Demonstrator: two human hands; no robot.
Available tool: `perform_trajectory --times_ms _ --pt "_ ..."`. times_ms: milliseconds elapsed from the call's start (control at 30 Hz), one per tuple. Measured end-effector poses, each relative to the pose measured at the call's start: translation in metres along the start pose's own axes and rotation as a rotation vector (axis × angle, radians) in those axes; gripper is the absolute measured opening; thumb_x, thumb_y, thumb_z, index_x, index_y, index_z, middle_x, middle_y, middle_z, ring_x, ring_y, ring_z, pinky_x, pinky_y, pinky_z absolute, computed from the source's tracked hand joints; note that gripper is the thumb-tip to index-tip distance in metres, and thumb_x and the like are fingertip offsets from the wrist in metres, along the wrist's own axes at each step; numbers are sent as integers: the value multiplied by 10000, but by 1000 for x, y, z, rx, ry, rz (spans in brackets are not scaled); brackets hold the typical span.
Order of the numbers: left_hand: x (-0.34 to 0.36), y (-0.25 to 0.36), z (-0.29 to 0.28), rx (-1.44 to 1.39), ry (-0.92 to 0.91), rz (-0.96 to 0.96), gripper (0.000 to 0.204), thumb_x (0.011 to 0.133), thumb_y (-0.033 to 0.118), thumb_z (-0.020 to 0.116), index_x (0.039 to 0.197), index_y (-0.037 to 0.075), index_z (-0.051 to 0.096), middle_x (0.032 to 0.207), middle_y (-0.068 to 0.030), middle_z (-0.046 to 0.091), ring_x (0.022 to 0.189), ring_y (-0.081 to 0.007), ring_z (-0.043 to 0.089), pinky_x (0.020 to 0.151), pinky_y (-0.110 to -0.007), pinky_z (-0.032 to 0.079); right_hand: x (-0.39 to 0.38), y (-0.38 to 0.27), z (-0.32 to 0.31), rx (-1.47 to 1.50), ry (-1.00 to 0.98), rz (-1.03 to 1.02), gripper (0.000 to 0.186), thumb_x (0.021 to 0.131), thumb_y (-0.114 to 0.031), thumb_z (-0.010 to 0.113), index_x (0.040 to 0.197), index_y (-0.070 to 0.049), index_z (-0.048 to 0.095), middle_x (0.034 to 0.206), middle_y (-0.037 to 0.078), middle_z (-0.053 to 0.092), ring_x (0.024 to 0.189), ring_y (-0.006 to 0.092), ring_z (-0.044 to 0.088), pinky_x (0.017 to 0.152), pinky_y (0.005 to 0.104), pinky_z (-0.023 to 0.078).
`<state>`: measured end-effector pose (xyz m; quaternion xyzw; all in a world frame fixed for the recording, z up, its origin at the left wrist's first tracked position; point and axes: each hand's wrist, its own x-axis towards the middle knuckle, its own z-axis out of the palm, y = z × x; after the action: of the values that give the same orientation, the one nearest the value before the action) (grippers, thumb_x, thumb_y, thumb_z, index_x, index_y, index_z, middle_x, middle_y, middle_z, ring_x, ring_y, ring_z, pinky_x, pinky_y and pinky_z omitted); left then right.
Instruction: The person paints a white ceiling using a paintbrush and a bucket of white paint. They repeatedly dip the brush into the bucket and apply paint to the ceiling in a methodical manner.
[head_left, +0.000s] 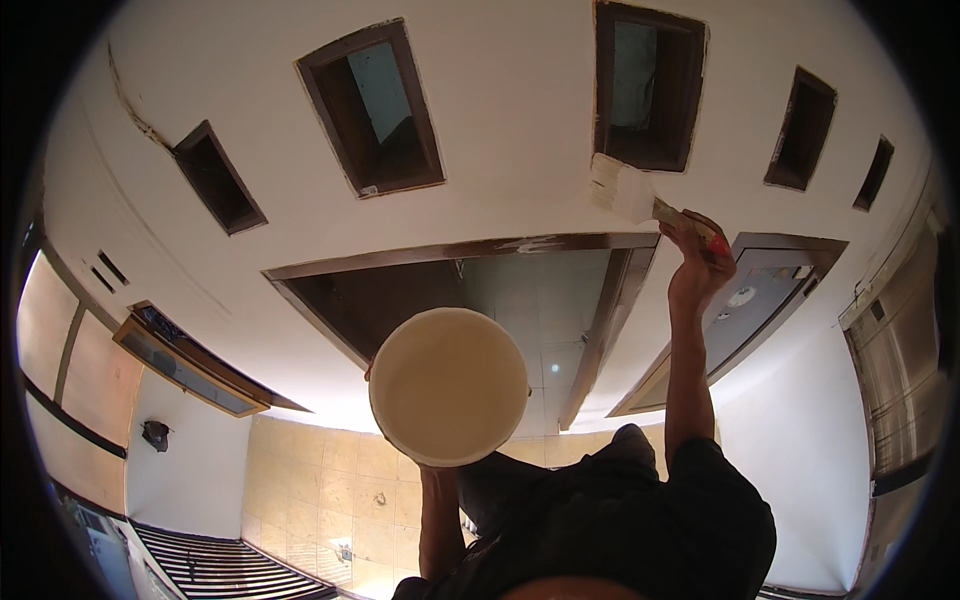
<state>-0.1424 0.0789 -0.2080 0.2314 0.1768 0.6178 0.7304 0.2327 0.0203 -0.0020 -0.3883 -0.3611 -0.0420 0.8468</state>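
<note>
My right hand (pixel 700 245) is closed round the handle of a wide paintbrush (pixel 625 190), its arm raised. The brush's pale bristles lie against the white wall (pixel 520 130), just under the lower left corner of a dark-framed opening (pixel 690 100). A round cream bucket (pixel 448 390) is held up in front of me by my left hand, with my left forearm (pixel 440 520) running up beneath it. The bucket hides most of that hand. Its inside looks plain cream, and how much it contains cannot be made out.
Below the brush is a brown-framed doorway (pixel 540 242), with a second frame (pixel 790 244) to its right. More recessed openings line the wall, one at the upper left (pixel 435 170). An open window casement (pixel 190 365) juts out left. Tan floor tiles (pixel 330 470) lie below.
</note>
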Motion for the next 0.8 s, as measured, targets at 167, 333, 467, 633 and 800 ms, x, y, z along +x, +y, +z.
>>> perform_trajectory --times_ms 167,333,467,633,800 --pt "3 -4 -1 -48 -29 -2 892 890 748 379 1487 86 368 1451 -159 470 1294 -315 499 1029 -462 481 -11 -73 29 162 -493 19 182 837 22 729 1007 74 690 903 155 730 833 207 723 797 310 608" --pt "-22 -1 -8 -75 11 19 892 891 747 376 1487 83 368 1450 -160 471 1293 -315 500 1029 -460 481 -38 -97 81 -52 -1188 66 213 765 -52 802 964 -21 733 864 85 746 791 179 724 741 300 584" --pt "-20 -8 -9 -73 15 -5 891 893 746 374 1486 82 368 1449 -161 472 1292 -314 501 1029 -459 481 -62 -80 109 -281 -1583 13 230 758 -138 811 957 -55 729 823 98 733 735 242 722 677 326 558" --pt "-22 -12 -11 -75 26 -10 891 894 745 371 1486 79 368 1449 -162 473 1292 -314 503 1029 -457 481 -90 -60 125 -226 -1747 -146 166 776 -133 760 912 -49 714 788 138 700 728 331 685 675 383 544" --pt "-24 -12 -12 -70 36 -7 891 895 744 369 1486 77 368 1448 -163 474 1291 -313 504 1029 -455 481 -102 -45 126 -280 -1856 -149 146 775 -121 744 902 -55 716 765 143 694 742 334 685 676 401 540"
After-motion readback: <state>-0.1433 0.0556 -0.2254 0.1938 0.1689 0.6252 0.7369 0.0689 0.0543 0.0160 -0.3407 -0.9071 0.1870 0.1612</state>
